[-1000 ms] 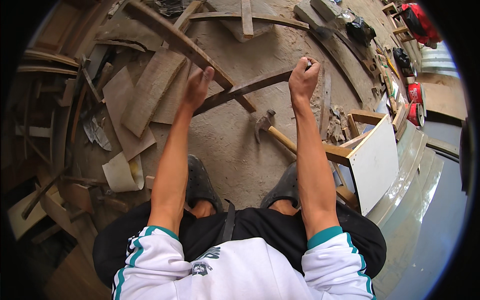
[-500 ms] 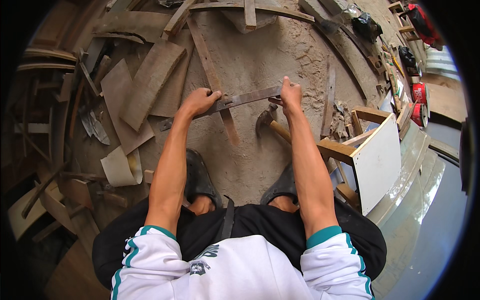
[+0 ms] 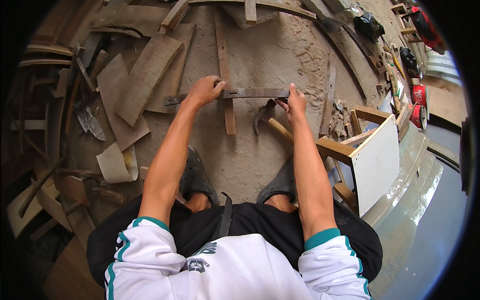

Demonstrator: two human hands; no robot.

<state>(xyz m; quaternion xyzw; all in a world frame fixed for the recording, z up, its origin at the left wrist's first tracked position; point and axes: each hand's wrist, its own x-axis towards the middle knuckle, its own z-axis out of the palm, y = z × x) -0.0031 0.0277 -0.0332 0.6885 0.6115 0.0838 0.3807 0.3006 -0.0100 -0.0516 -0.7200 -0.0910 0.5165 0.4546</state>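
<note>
Left hand (image 3: 204,91) is gripping cross strip (image 3: 260,93) left of its middle; right hand (image 3: 296,104) is pinching its right end between thumb and fingers. Cross strip is spanning both hands, long axis running left to right, passing over long strip (image 3: 221,47), which is pointing away from body. Left hand is lying nearer crossing. Joint: cannot tell. Hammer (image 3: 280,129) is resting just below right hand. Writing: red cans (image 3: 419,93) are bearing pale lettering; shirt (image 3: 250,262) is showing dark print, emblem.

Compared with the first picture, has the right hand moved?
Yes: judged against the hammer, the right hand has come lower in the picture, appearing closer to the hammer's head.
</note>
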